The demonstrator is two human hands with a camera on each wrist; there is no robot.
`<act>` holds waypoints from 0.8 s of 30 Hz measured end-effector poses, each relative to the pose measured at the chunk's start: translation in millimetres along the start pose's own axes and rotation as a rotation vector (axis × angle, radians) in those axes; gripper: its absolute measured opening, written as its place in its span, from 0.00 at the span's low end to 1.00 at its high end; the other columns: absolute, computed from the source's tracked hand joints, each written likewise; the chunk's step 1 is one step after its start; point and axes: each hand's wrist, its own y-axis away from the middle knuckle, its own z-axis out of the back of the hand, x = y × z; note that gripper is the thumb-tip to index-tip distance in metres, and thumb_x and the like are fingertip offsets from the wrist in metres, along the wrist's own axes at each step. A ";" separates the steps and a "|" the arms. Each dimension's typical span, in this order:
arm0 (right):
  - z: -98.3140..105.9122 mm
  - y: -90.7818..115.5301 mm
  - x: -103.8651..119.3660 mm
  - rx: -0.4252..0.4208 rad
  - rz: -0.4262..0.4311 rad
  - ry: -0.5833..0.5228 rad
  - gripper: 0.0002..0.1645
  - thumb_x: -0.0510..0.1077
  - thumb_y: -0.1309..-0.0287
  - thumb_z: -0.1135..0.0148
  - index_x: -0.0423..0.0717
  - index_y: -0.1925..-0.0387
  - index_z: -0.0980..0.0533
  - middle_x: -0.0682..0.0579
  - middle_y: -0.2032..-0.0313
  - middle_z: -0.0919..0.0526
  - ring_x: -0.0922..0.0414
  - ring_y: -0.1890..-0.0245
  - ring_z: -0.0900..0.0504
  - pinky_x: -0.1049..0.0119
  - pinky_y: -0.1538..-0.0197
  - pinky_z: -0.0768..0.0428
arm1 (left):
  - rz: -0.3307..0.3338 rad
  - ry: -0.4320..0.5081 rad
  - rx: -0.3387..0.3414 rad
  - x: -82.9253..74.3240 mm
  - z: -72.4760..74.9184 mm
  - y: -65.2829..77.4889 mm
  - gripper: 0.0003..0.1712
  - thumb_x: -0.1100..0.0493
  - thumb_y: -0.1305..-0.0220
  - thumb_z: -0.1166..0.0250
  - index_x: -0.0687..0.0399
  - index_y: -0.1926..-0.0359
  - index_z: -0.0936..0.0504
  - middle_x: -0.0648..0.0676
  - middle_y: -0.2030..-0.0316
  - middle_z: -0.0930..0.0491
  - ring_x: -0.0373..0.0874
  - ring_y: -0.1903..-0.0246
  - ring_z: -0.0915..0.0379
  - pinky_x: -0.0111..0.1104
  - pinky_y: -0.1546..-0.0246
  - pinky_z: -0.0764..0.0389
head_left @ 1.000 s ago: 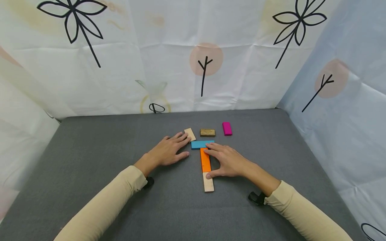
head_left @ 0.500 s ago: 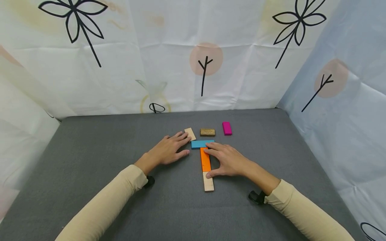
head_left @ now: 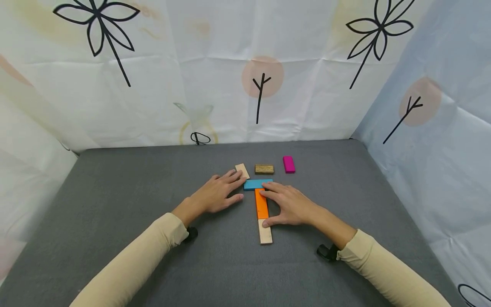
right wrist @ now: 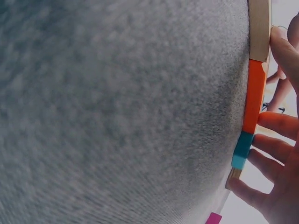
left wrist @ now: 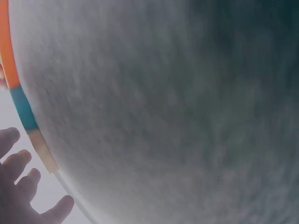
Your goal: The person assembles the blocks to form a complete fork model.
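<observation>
In the head view, an orange wooden block and a pale wood block lie end to end. A blue block crosses the orange one's far end like the top of a T. My right hand spreads over them: thumb on the pale block, fingertips on the orange and blue ones. Fingers extended, my left hand lies to the left, its fingertips at a second pale block tilted by the blue block's left end. Seen in the left wrist view, that hand's fingers are spread.
Behind the blue block lies a brown wood-grained block, with a magenta block to its right. Everything lies on a grey cloth-covered table. White printed fabric stands along the back and both sides.
My left hand has shifted slightly to the right, its fingertips now closer to the blue block. My right hand and the blocks have stayed where they were.
</observation>
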 end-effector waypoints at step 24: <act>2.3 -2.6 -14.5 -0.119 -0.034 -0.094 0.58 0.69 0.44 0.33 0.41 0.24 0.42 0.43 0.26 0.40 0.46 0.29 0.36 0.40 0.31 0.40 | -0.099 -0.060 0.066 -34.0 -13.8 5.1 0.34 0.36 0.24 0.53 0.37 0.23 0.42 0.51 0.22 0.51 0.52 0.24 0.58 0.62 0.31 0.52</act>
